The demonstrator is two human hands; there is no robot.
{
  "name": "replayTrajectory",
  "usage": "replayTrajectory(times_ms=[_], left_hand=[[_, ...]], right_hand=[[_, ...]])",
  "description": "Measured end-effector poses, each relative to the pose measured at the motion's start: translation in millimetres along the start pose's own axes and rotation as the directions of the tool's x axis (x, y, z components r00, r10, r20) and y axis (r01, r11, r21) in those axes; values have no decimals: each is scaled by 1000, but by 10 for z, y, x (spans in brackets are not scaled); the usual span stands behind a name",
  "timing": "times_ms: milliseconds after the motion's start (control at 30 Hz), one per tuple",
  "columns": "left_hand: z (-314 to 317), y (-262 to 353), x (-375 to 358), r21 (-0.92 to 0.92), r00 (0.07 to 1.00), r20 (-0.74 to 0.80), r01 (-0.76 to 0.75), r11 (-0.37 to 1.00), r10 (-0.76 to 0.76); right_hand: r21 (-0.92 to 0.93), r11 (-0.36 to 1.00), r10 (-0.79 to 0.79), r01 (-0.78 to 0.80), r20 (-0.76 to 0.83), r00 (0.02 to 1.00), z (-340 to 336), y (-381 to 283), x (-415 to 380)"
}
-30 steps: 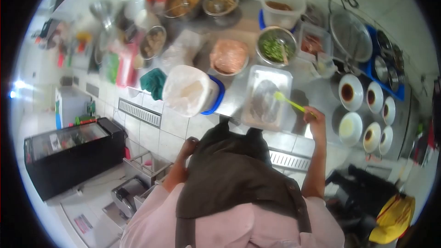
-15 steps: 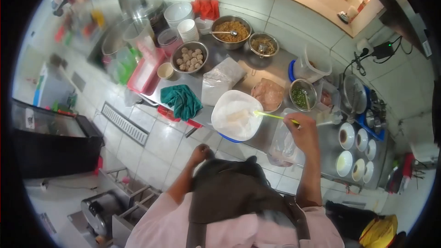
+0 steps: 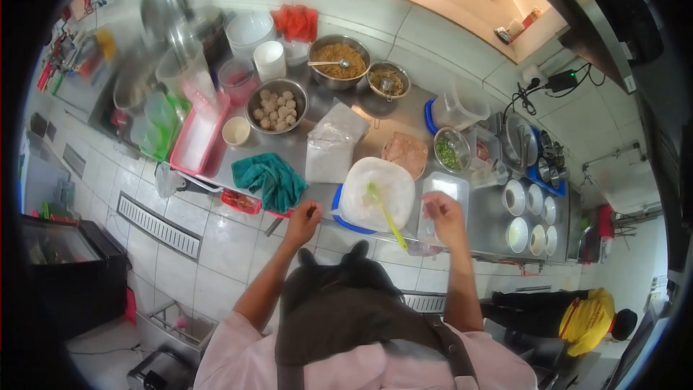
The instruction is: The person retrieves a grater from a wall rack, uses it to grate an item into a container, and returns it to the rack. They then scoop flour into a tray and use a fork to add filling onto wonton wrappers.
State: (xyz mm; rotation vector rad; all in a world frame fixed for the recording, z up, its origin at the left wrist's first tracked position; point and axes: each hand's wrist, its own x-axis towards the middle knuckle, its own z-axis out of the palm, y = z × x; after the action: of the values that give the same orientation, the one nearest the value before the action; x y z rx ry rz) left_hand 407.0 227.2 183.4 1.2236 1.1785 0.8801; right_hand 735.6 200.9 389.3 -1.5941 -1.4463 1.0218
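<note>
A white square bowl [image 3: 354,209] stands near the counter's front edge, over a blue rim [image 3: 337,206]. A yellow-green utensil [image 3: 388,218] lies in it, its handle leaning over the near rim. My right hand [image 3: 445,218] is raised just right of the bowl, above a clear plastic container [image 3: 452,188], with nothing visible in it and its fingers partly spread. Left of the bowl, my left hand [image 3: 304,218] has its fingers curled together; whatever they hold, if anything, is hidden. Beside it lies a green cloth [image 3: 268,179]. A plastic-wrapped white package [image 3: 332,152] and pinkish meat [image 3: 404,154] sit behind the bowl.
Meatballs fill a metal bowl [image 3: 289,126] at the back left. Behind stand a bowl of brown food [image 3: 354,83] and a smaller metal bowl [image 3: 393,92]. Chopped greens [image 3: 446,152] and small white bowls [image 3: 514,197] are on the right. A person in yellow [image 3: 586,323] is at lower right.
My right hand has let go of the yellow-green utensil, which now rests in the white bowl. My left hand has risen toward the counter edge. The view has shifted, and the person in yellow shows more.
</note>
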Motion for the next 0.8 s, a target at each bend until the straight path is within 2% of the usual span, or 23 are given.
replayTrajectory(times_ms=[33, 67, 100, 133, 200, 267, 300, 367, 400, 433, 467, 500, 533, 600, 633, 700, 733, 800], left_hand=[[4, 81, 97, 7, 1000, 9, -8, 1000, 8], [31, 163, 198, 145, 954, -193, -205, 968, 231], [60, 252, 296, 312, 819, -350, -356, 881, 455], [81, 379, 405, 319, 820, -340, -360, 877, 460], [68, 651, 680, 283, 783, -527, -204, 937, 330], [-43, 826, 1029, 352, 791, -466, -244, 904, 395], [-89, 919, 1221, 401, 788, -416, -290, 869, 454], [-165, 901, 1670, 461, 831, -318, -285, 841, 456], [-195, 934, 1826, 506, 864, -240, -278, 817, 443], [-235, 962, 1945, 530, 863, -225, -281, 800, 452], [-271, 1010, 2026, 582, 945, -107, -194, 790, 311], [-295, 1072, 2067, 642, 990, -1, -107, 759, 140], [-320, 1123, 2081, 665, 991, 9, -104, 740, 131], [-337, 1232, 2040, 643, 999, 35, -24, 765, 2], [-354, 1238, 2002, 659, 999, 35, -14, 752, -12], [-398, 1264, 1855, 539, 991, -5, -109, 835, 132], [-423, 1279, 1777, 549, 993, -13, -94, 830, 121], [-343, 1591, 1543, 526, 982, -170, 16, 851, 86]], right_hand=[[176, 983, 81, -58, -122, 989, 94, 293, -50], [291, 946, 207, -145, -192, 959, 233, 638, -130], [410, 886, 336, -218, -241, 910, 395, 935, -243], [435, 875, 330, -211, -218, 919, 563, 1129, -397], [479, 854, 328, -202, -195, 925, 856, 1196, -539], [689, 574, 572, -443, 50, 819, 1045, 1132, -666], [708, 557, 575, -435, 50, 817, 1097, 1243, -683], [769, 370, 542, -522, 277, 793, 1235, 1606, -646], [821, 246, 544, -516, 324, 774, 1275, 1632, -591], [831, 224, 531, -508, 333, 779, 1251, 1664, -529], [493, 789, 301, -368, 212, 930, 1160, 1619, -478], [-26, 1000, 6, 1, 238, 971, 1090, 1553, -439], [5, 1000, 5, -7, 232, 973, 1054, 1509, -394], [89, 921, 321, -379, 375, 870, 989, 1452, -283], [109, 915, 321, -388, 384, 866, 993, 1421, -241], [268, 893, 301, -361, 240, 923, 1023, 1383, -195], [276, 888, 301, -367, 254, 919, 1064, 1450, -175], [370, 892, 211, -258, 163, 964, 1190, 1595, -99]])
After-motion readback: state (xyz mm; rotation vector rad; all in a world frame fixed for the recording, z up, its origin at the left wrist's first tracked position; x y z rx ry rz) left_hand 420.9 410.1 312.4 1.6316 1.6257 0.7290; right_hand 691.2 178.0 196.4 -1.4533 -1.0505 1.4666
